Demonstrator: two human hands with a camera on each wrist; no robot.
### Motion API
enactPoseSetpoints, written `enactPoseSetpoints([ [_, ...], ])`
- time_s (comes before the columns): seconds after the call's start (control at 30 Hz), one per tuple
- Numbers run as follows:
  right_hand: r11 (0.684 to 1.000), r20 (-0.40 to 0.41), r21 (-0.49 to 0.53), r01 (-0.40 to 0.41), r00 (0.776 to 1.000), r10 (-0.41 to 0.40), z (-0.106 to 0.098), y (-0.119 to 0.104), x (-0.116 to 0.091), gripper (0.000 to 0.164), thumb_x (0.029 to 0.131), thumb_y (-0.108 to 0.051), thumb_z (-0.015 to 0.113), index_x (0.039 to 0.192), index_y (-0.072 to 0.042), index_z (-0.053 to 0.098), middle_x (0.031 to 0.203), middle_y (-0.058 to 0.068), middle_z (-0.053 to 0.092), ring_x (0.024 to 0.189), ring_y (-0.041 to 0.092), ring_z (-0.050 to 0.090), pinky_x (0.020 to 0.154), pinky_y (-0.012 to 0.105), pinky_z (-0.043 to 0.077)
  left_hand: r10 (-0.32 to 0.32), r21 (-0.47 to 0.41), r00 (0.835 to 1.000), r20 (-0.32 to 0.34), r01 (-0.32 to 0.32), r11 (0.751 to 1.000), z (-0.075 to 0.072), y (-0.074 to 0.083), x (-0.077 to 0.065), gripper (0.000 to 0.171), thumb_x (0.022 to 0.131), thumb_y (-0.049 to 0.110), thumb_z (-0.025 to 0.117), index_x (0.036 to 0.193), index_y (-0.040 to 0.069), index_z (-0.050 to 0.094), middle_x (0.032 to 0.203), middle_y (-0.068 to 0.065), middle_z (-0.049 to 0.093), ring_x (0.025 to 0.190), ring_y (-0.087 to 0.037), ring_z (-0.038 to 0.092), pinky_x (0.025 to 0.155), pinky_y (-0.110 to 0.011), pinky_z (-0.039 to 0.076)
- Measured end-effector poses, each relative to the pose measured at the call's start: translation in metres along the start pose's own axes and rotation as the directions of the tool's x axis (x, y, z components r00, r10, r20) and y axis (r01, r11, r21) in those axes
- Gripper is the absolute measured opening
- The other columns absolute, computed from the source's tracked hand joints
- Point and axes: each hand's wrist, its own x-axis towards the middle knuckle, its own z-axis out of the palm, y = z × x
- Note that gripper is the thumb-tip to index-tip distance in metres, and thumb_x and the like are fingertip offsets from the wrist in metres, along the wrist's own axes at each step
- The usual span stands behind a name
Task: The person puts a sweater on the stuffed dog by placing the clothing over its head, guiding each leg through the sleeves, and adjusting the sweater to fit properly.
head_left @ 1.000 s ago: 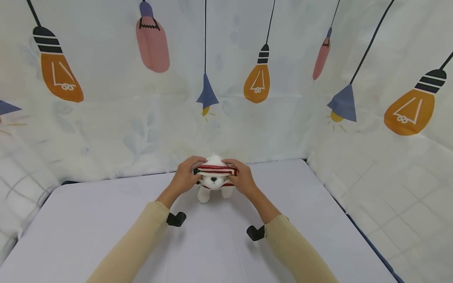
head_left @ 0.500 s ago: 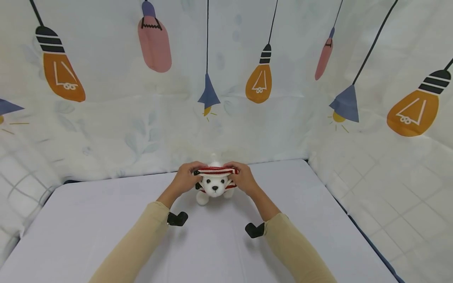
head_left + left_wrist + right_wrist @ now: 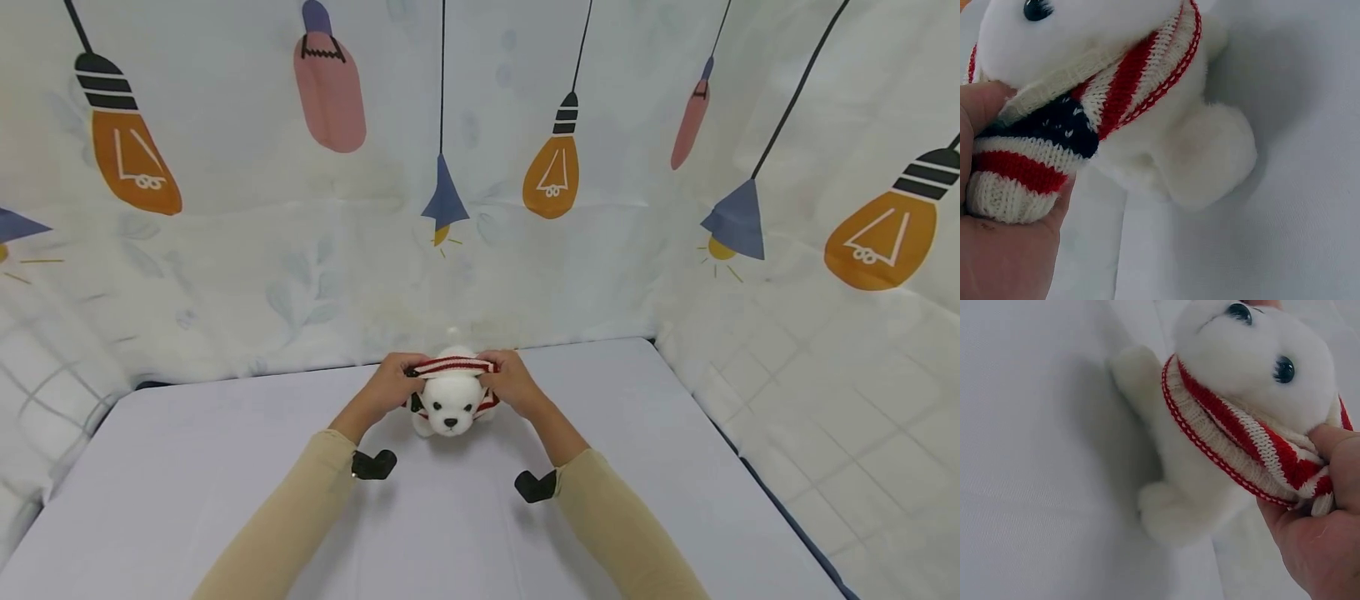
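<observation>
A white plush dog (image 3: 451, 408) stands on the table with its face toward me. Around its neck sits a knitted sweater (image 3: 454, 365) striped in red and cream. My left hand (image 3: 386, 387) pinches the sweater on one side, where the left wrist view shows a sleeve (image 3: 1019, 184) with a navy patch by the thumb. On the opposite side my right hand (image 3: 516, 385) grips a bunched part of the knit (image 3: 1282, 465). Both of the dog's dark eyes and its nose show below the band. Its rear is hidden behind head and sweater.
A white cloth covers the table (image 3: 442, 533). Behind it hangs a pale curtain (image 3: 360, 275) printed with lamps and bulbs, which continues along the right side. A black bracket (image 3: 375, 464) juts from each sleeve cuff.
The sweater band has slid from over the dog's eyes up past its forehead, baring the face. Both hands have shifted slightly lower, and the head has come down and forward.
</observation>
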Motion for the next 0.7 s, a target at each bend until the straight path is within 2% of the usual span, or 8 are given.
enactPoseSetpoints([
  [0.07,1.000,0.014,-0.010,0.000,1.000,0.000,0.001,0.000,0.001,0.026,0.084,0.004,0.055,0.106,-0.003,0.068,0.107,0.013,0.068,0.086,0.014,0.060,0.068,0.028,0.052,-0.009,-0.007,1.000,0.015,0.009,1.000,-0.001,-0.003,0.001,0.037,0.086,-0.003,0.055,0.120,0.007,0.066,0.120,-0.014,0.065,0.099,-0.019,0.060,0.078,-0.033,0.051],
  [0.3,0.997,0.026,-0.028,-0.072,0.997,0.072,0.000,0.006,0.000,0.019,0.086,0.002,0.057,0.102,-0.004,0.066,0.105,0.010,0.066,0.089,0.015,0.059,0.071,0.028,0.052,-0.040,-0.038,0.997,0.063,0.043,0.998,0.002,-0.013,0.008,0.036,0.086,-0.001,0.055,0.120,0.005,0.064,0.119,-0.014,0.064,0.097,-0.019,0.059,0.079,-0.032,0.051],
  [0.43,0.996,0.024,-0.047,-0.077,0.997,0.078,-0.002,0.012,-0.001,0.026,0.089,-0.004,0.055,0.114,-0.006,0.062,0.116,0.012,0.063,0.100,0.020,0.059,0.079,0.033,0.053,-0.032,-0.046,0.998,0.051,0.034,0.998,0.006,-0.012,0.010,0.036,0.088,-0.001,0.052,0.121,0.007,0.061,0.122,-0.013,0.061,0.101,-0.023,0.057,0.079,-0.034,0.051],
  [0.57,0.992,0.029,-0.058,-0.110,0.993,0.112,-0.004,0.015,-0.003,0.038,0.091,-0.008,0.052,0.129,-0.012,0.059,0.127,0.010,0.061,0.112,0.023,0.058,0.087,0.037,0.052,-0.020,0.004,0.998,0.058,0.020,1.000,0.010,-0.008,0.008,0.031,0.091,0.002,0.051,0.121,0.009,0.057,0.125,-0.012,0.058,0.111,-0.026,0.054,0.083,-0.036,0.050],
  [0.7,0.993,0.069,-0.058,-0.099,0.992,0.103,-0.005,0.015,-0.004,0.040,0.091,-0.005,0.051,0.130,-0.011,0.060,0.127,0.010,0.063,0.112,0.021,0.059,0.088,0.036,0.053,-0.030,0.026,0.997,0.075,0.028,0.999,0.010,-0.008,0.004,0.035,0.091,0.002,0.053,0.125,0.009,0.057,0.127,-0.012,0.058,0.113,-0.025,0.054,0.085,-0.036,0.050],
])
